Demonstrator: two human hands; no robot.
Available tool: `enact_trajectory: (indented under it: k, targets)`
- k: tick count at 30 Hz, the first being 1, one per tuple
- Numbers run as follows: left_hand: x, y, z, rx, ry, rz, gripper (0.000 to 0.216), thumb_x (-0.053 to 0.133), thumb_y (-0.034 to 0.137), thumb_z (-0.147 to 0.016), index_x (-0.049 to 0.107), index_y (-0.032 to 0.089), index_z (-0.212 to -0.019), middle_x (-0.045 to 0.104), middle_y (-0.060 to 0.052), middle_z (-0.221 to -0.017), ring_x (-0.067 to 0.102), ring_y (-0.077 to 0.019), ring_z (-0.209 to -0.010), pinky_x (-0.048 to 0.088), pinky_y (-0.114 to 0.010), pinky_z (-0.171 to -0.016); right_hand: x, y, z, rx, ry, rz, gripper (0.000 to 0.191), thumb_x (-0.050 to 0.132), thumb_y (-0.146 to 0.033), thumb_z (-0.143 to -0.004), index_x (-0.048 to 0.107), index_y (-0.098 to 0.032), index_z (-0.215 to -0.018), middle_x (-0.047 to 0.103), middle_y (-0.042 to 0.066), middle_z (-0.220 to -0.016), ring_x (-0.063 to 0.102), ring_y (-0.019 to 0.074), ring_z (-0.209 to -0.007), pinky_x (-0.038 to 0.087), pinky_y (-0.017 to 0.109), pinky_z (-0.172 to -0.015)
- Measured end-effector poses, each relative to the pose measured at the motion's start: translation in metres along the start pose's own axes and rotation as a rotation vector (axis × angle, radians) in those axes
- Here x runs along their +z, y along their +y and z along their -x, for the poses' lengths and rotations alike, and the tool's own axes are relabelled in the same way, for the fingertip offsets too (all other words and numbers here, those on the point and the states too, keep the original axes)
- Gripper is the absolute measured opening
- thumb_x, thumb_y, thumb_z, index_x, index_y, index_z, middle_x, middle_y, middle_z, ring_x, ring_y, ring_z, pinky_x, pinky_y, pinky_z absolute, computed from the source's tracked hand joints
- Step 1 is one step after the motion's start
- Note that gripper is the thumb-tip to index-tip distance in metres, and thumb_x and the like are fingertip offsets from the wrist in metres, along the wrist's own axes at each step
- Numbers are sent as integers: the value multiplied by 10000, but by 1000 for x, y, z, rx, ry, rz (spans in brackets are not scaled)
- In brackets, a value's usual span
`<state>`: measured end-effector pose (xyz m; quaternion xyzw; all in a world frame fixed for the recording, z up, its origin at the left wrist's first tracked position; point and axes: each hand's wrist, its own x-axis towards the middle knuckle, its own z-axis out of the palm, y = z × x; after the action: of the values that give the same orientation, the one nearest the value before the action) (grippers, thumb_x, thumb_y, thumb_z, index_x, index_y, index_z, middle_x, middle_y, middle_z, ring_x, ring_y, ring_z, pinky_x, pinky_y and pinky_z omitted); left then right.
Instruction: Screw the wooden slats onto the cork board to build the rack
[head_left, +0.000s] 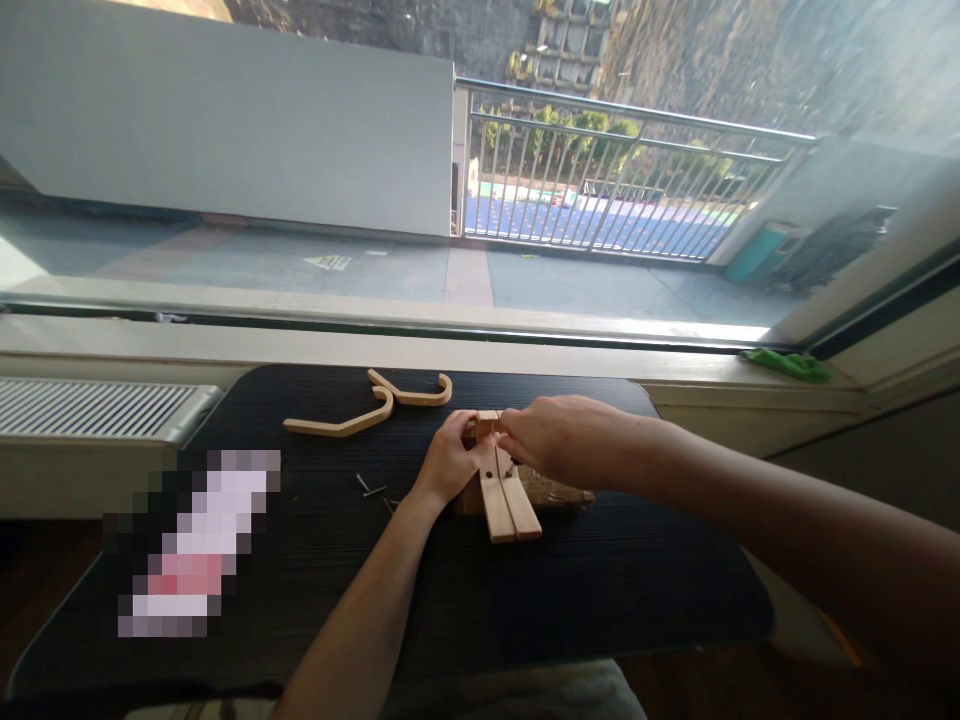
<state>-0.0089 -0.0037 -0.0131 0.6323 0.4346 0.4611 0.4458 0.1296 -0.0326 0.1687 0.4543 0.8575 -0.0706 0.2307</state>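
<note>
Two pale wooden slats (508,508) lie side by side on a rough brown wooden block (559,490), their near ends angled toward me. Dark spots, screw heads or holes, show on their middle, and a small screw seems to stand up by the right one. My left hand (448,462) is closed around the slats' far left side, thumb on top. Above their far end, my right hand (546,436) is closed, fingers pointing down at the wood; whatever sits in its fingers is hidden. Several loose screws (370,489) lie left of my left hand.
Two bent wooden hooks (346,426) lie at the back of the black table (600,590). A pixelated pale item (225,510) is at the left. Behind the table run a windowsill (300,348) and a radiator (97,410); a green cloth (787,364) rests on the sill.
</note>
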Motion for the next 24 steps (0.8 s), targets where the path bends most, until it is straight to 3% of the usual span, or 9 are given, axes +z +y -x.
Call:
enact_trajectory:
  k: [12, 21, 24]
  targets:
    - [1, 3, 1, 28, 23, -16, 146, 661, 208, -757, 627, 177, -895, 653, -40, -903, 662, -184, -849, 544, -303, -784, 1, -2, 9, 15, 88, 4, 277, 465, -314, -931, 601, -125, -1081, 732, 127, -798, 710, 287, -693, 341, 302, -488]
    - [-2, 3, -1, 25, 21, -38, 174, 675, 257, -745, 641, 170, -892, 641, -34, -891, 637, -173, -818, 527, -292, -762, -10, 2, 19, -124, 19, 66, 366, 499, -51, -865, 569, -124, -1217, 712, 145, -1082, 700, 236, -857, 405, 290, -578]
    - [-2, 3, -1, 34, 12, -37, 162, 671, 249, -750, 647, 168, -888, 648, -38, -880, 634, -179, -822, 523, -298, -762, -12, 2, 18, -139, -24, 73, 371, 507, -40, -863, 567, -121, -1220, 720, 137, -1043, 701, 247, -831, 370, 294, -529]
